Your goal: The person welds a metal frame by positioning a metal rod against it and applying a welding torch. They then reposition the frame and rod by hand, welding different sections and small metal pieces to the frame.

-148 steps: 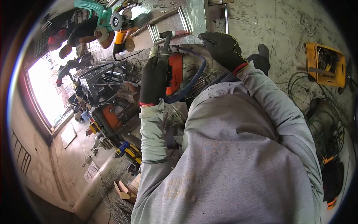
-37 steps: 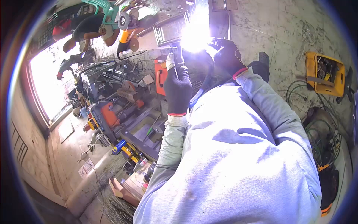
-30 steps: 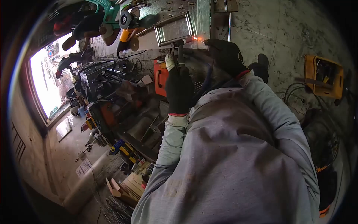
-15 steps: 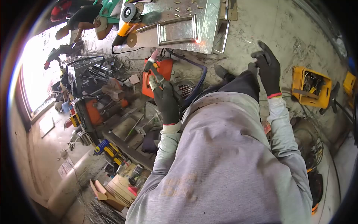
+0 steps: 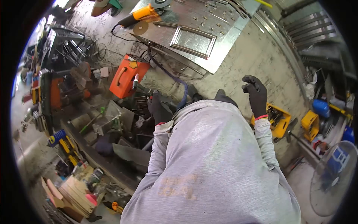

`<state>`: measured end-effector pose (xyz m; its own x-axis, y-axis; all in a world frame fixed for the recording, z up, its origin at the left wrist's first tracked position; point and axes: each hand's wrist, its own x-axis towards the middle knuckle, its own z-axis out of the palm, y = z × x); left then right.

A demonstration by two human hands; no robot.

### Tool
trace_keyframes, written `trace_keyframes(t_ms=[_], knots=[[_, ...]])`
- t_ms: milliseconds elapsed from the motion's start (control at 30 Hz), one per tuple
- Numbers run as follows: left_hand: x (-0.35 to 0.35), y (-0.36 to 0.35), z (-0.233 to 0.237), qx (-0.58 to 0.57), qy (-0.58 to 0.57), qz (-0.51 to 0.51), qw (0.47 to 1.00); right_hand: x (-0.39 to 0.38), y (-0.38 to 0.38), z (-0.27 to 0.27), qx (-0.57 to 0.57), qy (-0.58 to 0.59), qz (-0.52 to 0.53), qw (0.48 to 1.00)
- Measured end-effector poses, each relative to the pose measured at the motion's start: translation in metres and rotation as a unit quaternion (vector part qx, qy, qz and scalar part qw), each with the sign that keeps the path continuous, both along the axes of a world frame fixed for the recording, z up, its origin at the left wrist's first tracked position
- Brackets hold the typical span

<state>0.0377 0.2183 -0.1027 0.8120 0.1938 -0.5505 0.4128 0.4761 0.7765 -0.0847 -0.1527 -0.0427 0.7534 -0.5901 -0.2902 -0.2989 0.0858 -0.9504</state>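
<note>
My left hand, in a dark glove, is closed around a slim welding torch with a pale pinkish nozzle. The torch points up and left, beside the orange metal box. A dark blue hose runs close to this hand. My right hand, also gloved, is held over the floor with its fingers curled toward the thumb. A faint thin line shows near those fingertips, and whatever they pinch is too fine to make out. Ahead lies a rectangular metal frame on the sheet-metal tabletop.
An angle grinder and a cutting disc lie on the tabletop among small metal pieces. Yellow crates stand at right, near a fan. Scrap and tools crowd the left. A person's leg shows at the top.
The view has turned toward the right, bringing the fan and stacked metal into sight. My left hand and the torch sit lower, nearer my waist. My right hand's fingers are more curled.
</note>
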Motion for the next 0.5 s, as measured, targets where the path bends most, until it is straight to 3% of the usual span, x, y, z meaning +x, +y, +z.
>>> trace_keyframes(t_ms=[67, 133, 167, 200, 233, 267, 300, 333, 400, 500], knots=[[-0.002, 0.001, -0.007, 0.033, -0.002, -0.003, 0.999, 0.024, 0.001, 0.015, -0.050, 0.042, 0.075, 0.995], [0.001, -0.007, -0.004, -0.043, 0.026, 0.073, 0.996, 0.048, -0.001, 0.035, -0.088, 0.112, 0.124, 0.982], [0.000, -0.006, -0.010, 0.138, -0.038, 0.015, 0.990, 0.059, -0.001, 0.038, -0.109, 0.090, 0.132, 0.981], [-0.001, -0.005, -0.012, 0.316, -0.095, -0.044, 0.943, 0.070, 0.001, 0.042, -0.128, 0.068, 0.139, 0.980], [0.001, -0.004, -0.014, 0.312, -0.091, -0.031, 0.945, 0.080, 0.003, 0.047, -0.133, 0.067, 0.152, 0.977], [0.005, -0.004, -0.013, 0.152, -0.005, 0.046, 0.987, 0.090, 0.004, 0.055, -0.151, 0.095, 0.155, 0.972], [0.008, -0.005, -0.011, -0.016, 0.077, 0.120, 0.990, 0.099, 0.006, 0.061, -0.168, 0.122, 0.156, 0.966], [0.009, -0.008, -0.009, -0.020, 0.076, 0.129, 0.989, 0.108, 0.006, 0.058, -0.172, 0.120, 0.165, 0.964], [0.004, -0.011, -0.004, -0.020, 0.055, 0.139, 0.989, 0.129, 0.009, 0.051, -0.286, -0.013, 0.241, 0.927], [-0.005, -0.010, -0.026, -0.002, 0.033, 0.145, 0.989, 0.169, 0.032, 0.053, -0.361, -0.061, 0.303, 0.880]])
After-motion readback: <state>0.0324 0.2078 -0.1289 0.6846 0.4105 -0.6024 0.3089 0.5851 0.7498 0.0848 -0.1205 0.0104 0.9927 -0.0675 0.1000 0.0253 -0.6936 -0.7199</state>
